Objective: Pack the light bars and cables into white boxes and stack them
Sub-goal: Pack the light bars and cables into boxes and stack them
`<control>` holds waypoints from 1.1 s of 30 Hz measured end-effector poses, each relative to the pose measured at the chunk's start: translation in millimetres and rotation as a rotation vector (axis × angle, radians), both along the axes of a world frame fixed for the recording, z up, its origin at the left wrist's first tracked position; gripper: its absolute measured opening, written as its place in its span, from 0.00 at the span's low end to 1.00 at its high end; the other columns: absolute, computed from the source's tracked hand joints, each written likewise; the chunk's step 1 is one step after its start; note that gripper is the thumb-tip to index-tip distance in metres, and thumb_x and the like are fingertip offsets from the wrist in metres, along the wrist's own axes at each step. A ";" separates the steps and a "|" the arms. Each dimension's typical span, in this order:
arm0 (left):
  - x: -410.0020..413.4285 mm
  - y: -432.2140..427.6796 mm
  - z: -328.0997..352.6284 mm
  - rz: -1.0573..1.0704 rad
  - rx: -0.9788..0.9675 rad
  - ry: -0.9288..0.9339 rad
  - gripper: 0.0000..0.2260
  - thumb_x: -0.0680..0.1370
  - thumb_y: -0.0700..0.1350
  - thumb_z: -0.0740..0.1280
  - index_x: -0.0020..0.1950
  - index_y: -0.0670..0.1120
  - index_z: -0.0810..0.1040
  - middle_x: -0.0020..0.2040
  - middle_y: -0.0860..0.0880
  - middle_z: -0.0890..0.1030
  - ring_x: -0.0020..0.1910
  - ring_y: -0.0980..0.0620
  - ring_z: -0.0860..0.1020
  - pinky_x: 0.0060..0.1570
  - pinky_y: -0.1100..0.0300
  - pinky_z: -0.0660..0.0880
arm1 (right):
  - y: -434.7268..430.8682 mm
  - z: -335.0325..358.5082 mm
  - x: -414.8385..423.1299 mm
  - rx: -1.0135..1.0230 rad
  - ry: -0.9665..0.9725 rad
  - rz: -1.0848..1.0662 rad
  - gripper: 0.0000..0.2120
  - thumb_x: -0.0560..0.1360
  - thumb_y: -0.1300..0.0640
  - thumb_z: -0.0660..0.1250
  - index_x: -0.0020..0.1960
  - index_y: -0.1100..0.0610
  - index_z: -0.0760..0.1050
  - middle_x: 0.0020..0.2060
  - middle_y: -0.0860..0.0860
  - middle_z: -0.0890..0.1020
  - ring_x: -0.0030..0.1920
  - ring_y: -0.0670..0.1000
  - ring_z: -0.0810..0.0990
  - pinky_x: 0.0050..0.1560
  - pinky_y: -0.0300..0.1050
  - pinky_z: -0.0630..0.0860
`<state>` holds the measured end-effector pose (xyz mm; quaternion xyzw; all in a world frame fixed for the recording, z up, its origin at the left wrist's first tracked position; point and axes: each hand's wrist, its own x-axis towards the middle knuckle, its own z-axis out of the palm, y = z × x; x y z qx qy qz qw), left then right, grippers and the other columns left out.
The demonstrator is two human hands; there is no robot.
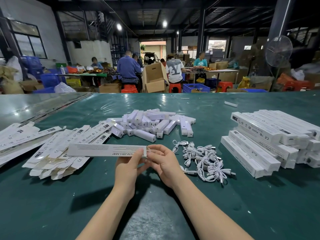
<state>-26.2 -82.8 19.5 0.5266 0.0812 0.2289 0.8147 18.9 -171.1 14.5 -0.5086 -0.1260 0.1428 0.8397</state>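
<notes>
At the far left, a heap of flat white cardboard box blanks [50, 151] is spread in a loose fan on the glossy dark green table [52, 205], with printed marks and folded tabs showing.

Just right of it, a long white cardboard box [103, 149] is held level above the table, its left end reaching out over the blanks. It is slim and square-edged, and grey lettering is seen upside down along its near face.

The left hand [128, 165] is clamped on this box near its right end, fingers curled round it and one fingertip pressed on the near face. The right hand [164, 163] is closed in at the box's right end, fingers bent and tips pinched at the end flap. Whether that flap is tucked in cannot be told. The two hands are close together, almost touching.

Behind the hands, a pile of short white plastic light bars [152, 123] is heaped criss-cross; the bars are smooth and blocky.

Just right of the right hand, a tangle of thin white coiled cables [202, 160] is lying on the table, small plugs poking out.

At the far right, a stack of closed white boxes [270, 142] is laid in crosswise layers.
</notes>
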 end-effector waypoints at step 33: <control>1.9 6.9 -4.4 0.018 -0.096 0.028 0.03 0.77 0.36 0.63 0.44 0.40 0.74 0.39 0.40 0.81 0.33 0.50 0.83 0.31 0.62 0.79 | -0.1 2.5 -8.1 -0.435 -0.390 0.035 0.07 0.75 0.65 0.64 0.49 0.57 0.77 0.35 0.55 0.73 0.37 0.51 0.71 0.40 0.40 0.71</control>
